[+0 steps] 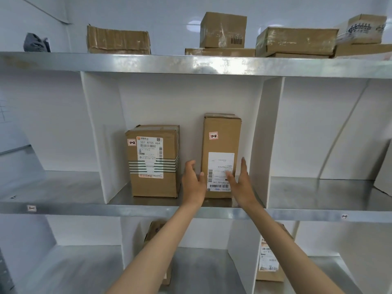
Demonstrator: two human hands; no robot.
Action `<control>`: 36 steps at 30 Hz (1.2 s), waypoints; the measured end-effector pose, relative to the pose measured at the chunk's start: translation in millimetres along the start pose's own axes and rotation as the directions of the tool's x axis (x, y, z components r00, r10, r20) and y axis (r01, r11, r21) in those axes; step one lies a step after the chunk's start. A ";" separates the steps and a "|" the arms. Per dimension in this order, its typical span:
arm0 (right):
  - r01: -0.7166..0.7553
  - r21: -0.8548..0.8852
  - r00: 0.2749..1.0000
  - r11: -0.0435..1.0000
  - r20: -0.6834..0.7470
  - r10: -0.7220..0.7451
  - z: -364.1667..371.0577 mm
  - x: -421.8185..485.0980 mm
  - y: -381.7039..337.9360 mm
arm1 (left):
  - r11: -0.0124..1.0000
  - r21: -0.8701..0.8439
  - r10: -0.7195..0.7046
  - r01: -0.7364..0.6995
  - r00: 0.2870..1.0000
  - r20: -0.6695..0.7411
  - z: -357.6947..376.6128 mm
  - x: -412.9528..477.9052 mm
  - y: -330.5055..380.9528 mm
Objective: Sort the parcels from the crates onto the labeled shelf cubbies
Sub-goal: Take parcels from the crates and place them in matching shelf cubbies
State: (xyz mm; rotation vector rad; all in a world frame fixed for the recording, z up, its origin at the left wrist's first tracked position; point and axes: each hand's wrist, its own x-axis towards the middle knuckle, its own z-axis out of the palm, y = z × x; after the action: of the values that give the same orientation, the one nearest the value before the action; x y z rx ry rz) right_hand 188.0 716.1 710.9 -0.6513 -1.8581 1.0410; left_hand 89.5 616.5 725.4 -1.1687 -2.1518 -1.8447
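Cardboard parcel point(221, 143) tagged "1-2" stands between left hand point(192, 181) and right hand point(241, 183).

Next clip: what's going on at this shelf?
A person is standing a tall parcel in the middle cubby, to the right of a shorter parcel. Both carry a handwritten "1-2" sticker. The left hand and right hand flank the tall parcel's lower half with fingers relaxed, not gripping it. Whether they actually touch it is unclear. The parcel stands upright on the shelf.
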 end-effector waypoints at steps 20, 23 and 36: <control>0.638 -0.078 0.755 0.766 0.255 -0.604 233.2 -244.1 -131.7 | 0.882 0.470 0.244 -0.034 0.887 -0.393 -331.3 -184.8 -75.2; 0.640 0.025 0.694 0.768 0.412 -0.591 290.7 -297.5 -124.2 | 0.869 0.456 0.062 0.191 0.872 -0.485 -383.2 -237.2 -120.1; 0.594 0.072 0.238 0.801 0.936 -0.261 464.7 -418.7 -0.2 | 0.474 0.266 -0.621 0.839 0.533 -0.575 -452.7 -387.2 -307.5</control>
State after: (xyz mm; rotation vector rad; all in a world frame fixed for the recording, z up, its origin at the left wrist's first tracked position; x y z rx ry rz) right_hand -23.5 212.4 406.4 0.5304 -3.0000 0.7311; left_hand 1.6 36.4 401.1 0.3817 -2.8173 -1.2728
